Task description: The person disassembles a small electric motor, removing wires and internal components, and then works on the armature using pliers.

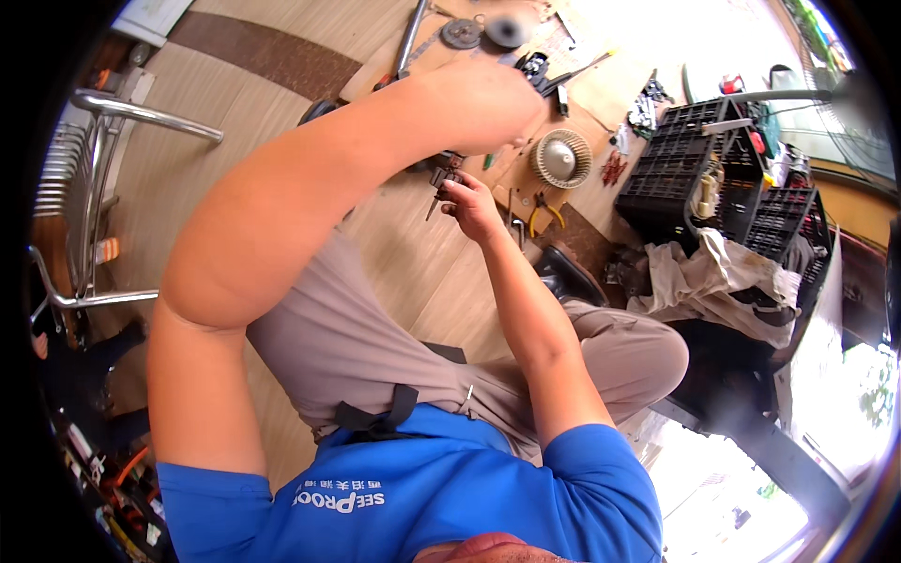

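Observation:
My left arm crosses the view from the left. The left hand (511,105) hangs over the parts on the cardboard, its fingers mostly hidden behind the hand itself. Beside it lie a small black part (534,66) and a long thin tool (587,68) with a yellowish end. Lower down, my right hand (472,205) is closed around a small dark metal part (443,176) with a thin shaft pointing down. A round blower wheel (560,158) sits to the right of both hands. Yellow-handled pliers (545,215) lie on the floor near my right wrist.
Cardboard (591,108) under the parts carries a grey disc (460,34) and a metal tube (410,39). Black plastic crates (668,161) stand at the right, with pale rags (718,272) draped before them. A chrome-framed chair (150,114) stands at the left.

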The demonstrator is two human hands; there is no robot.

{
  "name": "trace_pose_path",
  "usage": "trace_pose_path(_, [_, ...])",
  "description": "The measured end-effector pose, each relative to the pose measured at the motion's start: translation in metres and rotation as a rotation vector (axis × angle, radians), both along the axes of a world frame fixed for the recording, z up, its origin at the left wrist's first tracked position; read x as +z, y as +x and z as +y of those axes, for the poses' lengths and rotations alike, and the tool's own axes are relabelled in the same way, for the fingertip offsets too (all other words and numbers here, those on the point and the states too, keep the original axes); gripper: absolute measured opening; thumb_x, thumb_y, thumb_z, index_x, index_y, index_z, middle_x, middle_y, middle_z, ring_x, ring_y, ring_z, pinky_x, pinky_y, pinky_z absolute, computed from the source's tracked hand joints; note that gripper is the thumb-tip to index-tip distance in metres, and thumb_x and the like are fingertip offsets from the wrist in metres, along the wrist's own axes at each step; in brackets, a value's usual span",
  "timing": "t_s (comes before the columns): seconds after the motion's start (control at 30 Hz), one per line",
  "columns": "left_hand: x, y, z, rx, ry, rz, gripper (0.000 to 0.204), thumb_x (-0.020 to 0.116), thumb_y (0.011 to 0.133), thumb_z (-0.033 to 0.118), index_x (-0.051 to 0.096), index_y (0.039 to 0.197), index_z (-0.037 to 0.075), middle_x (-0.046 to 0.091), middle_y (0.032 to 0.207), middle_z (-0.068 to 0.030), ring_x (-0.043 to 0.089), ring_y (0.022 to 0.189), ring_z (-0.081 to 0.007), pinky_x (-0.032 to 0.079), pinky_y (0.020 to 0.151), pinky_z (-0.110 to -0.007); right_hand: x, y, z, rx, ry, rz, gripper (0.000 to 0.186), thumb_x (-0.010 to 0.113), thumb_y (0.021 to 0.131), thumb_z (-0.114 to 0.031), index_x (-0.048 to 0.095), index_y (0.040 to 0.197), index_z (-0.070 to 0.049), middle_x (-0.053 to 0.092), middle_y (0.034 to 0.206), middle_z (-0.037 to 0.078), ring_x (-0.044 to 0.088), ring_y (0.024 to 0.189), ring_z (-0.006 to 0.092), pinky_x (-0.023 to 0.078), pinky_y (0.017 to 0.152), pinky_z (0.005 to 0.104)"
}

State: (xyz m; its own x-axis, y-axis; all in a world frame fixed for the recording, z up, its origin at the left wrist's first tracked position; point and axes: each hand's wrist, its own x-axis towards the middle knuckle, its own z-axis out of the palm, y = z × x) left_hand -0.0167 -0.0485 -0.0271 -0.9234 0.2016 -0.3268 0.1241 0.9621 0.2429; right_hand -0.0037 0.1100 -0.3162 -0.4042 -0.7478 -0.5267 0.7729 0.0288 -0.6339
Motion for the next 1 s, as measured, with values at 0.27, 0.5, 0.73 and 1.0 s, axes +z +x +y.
trace_pose_path(0.27, [-0.014, 0.021, -0.014, 0.401, 0.935, 0.149, 0.032, 0.061, 0.095, 0.022, 0.061, 0.115, -0.003, 0.069, 0.098, -0.0093, 0.065, 0.088, -0.017, 0.052, 0.075, -0.03, 0.18, -0.05, 0.063, 0.037, -0.351, -0.002, 0.047, 0.063, 0.095, -0.018, 0.047, 0.136, -0.001, 0.063, 0.113, 0.007, 0.06, 0.091, 0.0158, 0.05, 0.076, 0.0312])
trace_pose_path(0.5, [-0.032, 0.051, 0.049, 0.861, 1.624, -0.357, 0.038, 0.051, 0.102, 0.038, 0.059, 0.117, 0.005, 0.068, 0.103, -0.0069, 0.067, 0.087, -0.0159, 0.056, 0.073, -0.03, 0.226, -0.049, 0.111, -0.018, -0.444, 0.008, 0.048, 0.058, 0.098, -0.027, 0.046, 0.136, -0.001, 0.063, 0.121, 0.01, 0.062, 0.097, 0.0175, 0.051, 0.079, 0.0347])
trace_pose_path(0.73, [-0.064, 0.037, 0.065, 0.812, 1.658, -0.506, 0.04, 0.043, 0.104, 0.043, 0.059, 0.112, 0.008, 0.069, 0.099, -0.0046, 0.068, 0.082, -0.0146, 0.056, 0.073, -0.032, 0.213, -0.039, 0.086, -0.17, -0.246, -0.327, 0.048, 0.04, 0.101, -0.05, 0.061, 0.116, -0.009, 0.069, 0.096, 0.012, 0.062, 0.074, 0.0204, 0.048, 0.066, 0.0319])
trace_pose_path(1.0, [-0.071, 0.023, 0.089, 1.011, 1.501, -0.461, 0.035, 0.042, 0.105, 0.04, 0.057, 0.116, 0.01, 0.066, 0.094, -0.001, 0.064, 0.081, -0.0119, 0.056, 0.075, -0.034, 0.214, -0.044, 0.094, -0.195, 0.0, -0.441, 0.051, 0.039, 0.1, -0.056, 0.065, 0.1, -0.012, 0.068, 0.081, 0.008, 0.057, 0.058, 0.0146, 0.045, 0.056, 0.0266])
